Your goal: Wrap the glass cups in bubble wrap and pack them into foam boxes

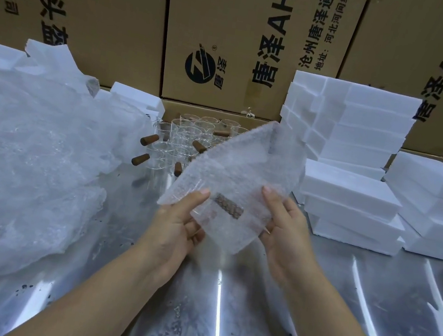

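Two hands: we see both raised over the table (221, 311), with one part-wrapped cup (230, 226) held between them.
Left hand (177, 227): it grips the cup's left side through the wrap, with the thumb on the front and the other fingers curled behind.
Right hand (288, 235): it grips the right side of the same bundle, its fingers curled round it with the tips on the front.
Sheet (243, 165): this is bubble wrap, its lower part folded round the cup and its upper part standing free, slanting up and to the right.
Cup: it sits inside the sheet, above the table, and we make out mostly its brown handle (229, 205) lying crosswise under the bubbles.
Other cups (187, 139): these are clear glass with brown handles and stand close together at the back of the table, partly behind the sheet.
Foam boxes (363, 131): they are white and stacked in piles at the right, near the right hand but apart from it.
Heap (30, 153): a large mound of loose bubble wrap lies on the table at the left.
Cartons (235, 26): they are brown with black print and form a wall behind everything.
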